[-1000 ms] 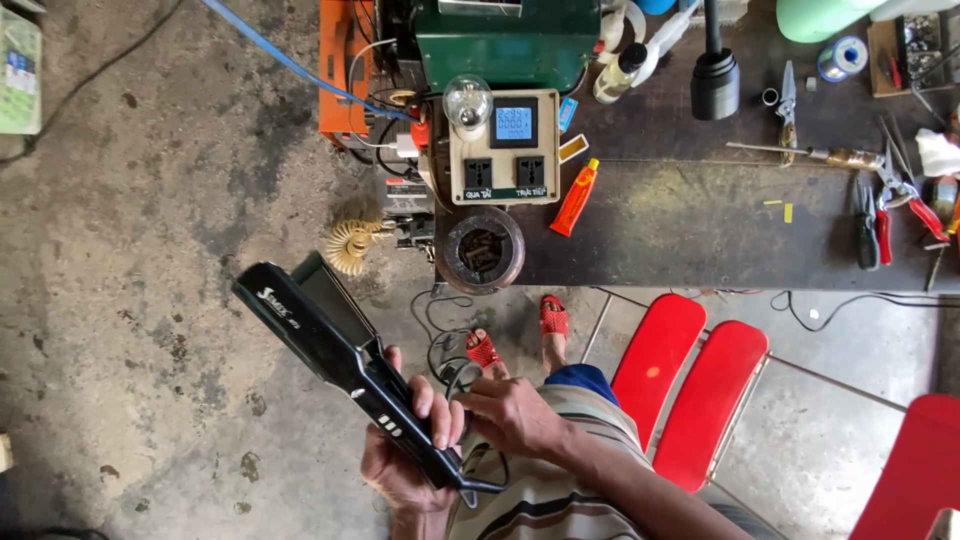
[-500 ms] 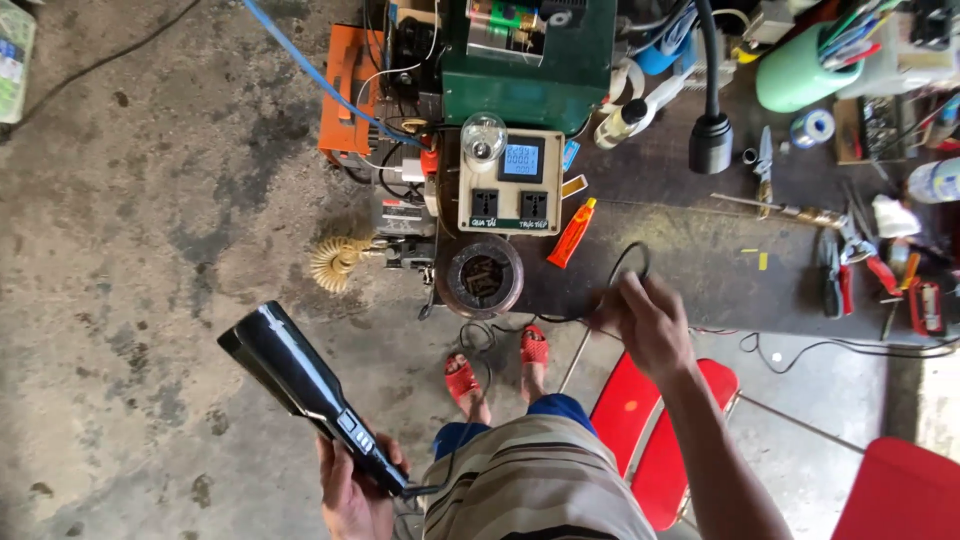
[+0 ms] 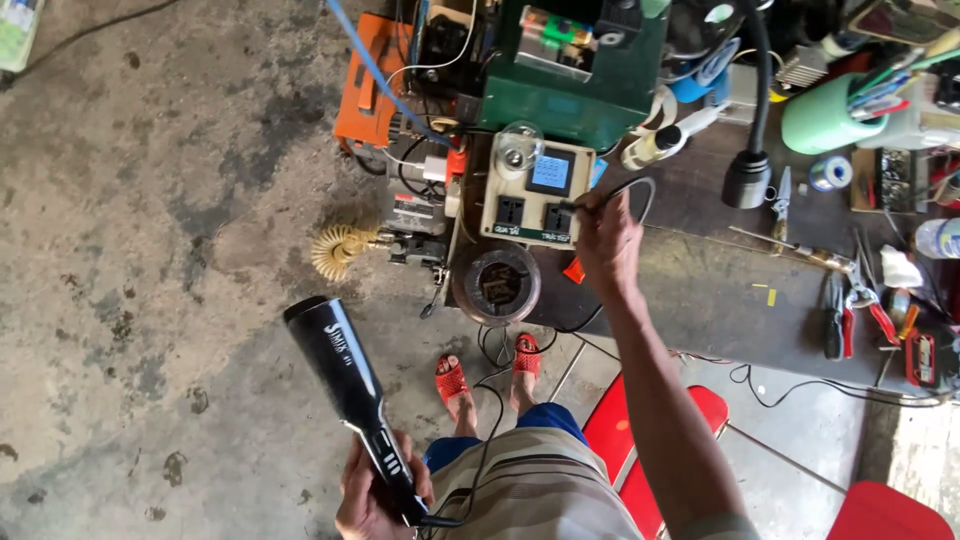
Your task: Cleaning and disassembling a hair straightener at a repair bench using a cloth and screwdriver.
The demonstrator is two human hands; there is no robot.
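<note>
— Where is the black hair dryer (image 3: 345,390)?

— Lower left of the frame, over the stained concrete floor (image 3: 150,250); the left hand (image 3: 372,490) holds it by the handle, fingers wrapped tight around the grip, nozzle slanting up and to the left; its black cord (image 3: 487,440) leaves the bottom of the handle and runs up past the lap.

— And the right hand (image 3: 605,240)?

— Stretched up to the middle of the frame, at the cream socket box (image 3: 535,195); the fingers pinch a black plug (image 3: 572,207) just at the right-hand socket of the box; whether the pins are in, I cannot tell; a loop of cable (image 3: 635,185) arches above the knuckles.

— What lies around?

— The socket box sits on the left end of the dark worktop (image 3: 700,290), with a glass bulb (image 3: 520,150) at its upper corner and a small blue screen (image 3: 551,172); a green metal case (image 3: 580,70) stands above it; a round coil (image 3: 497,285) below; pliers (image 3: 850,310) further right; red sandals (image 3: 452,380) on the feet below the worktop's edge; red stools (image 3: 640,440) at lower right.
</note>
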